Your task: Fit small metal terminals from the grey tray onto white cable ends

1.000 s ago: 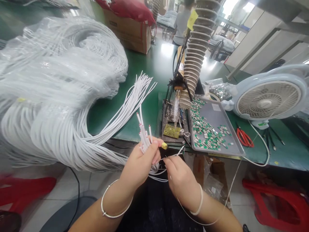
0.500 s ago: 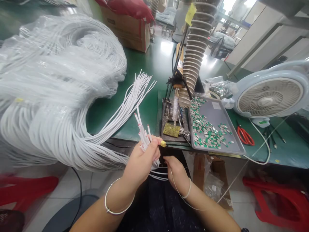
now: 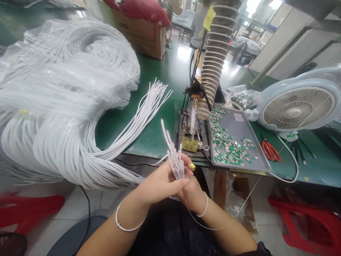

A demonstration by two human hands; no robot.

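Green bench (image 3: 157,65), L hand (image 3: 160,185) grip shut on red-tipped white cables (image 3: 174,163), R hand (image 3: 193,195) grip unclear

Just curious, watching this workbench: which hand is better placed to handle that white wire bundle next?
Probably the right hand: the left hand appears to grip the red-tipped white wire bundle, leaving the right freer, though the hands overlap.

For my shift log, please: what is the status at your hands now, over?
Left hand gripping white wire bunch, red tips up. Right hand under it, against left. Bagged wire coil beside left forearm.
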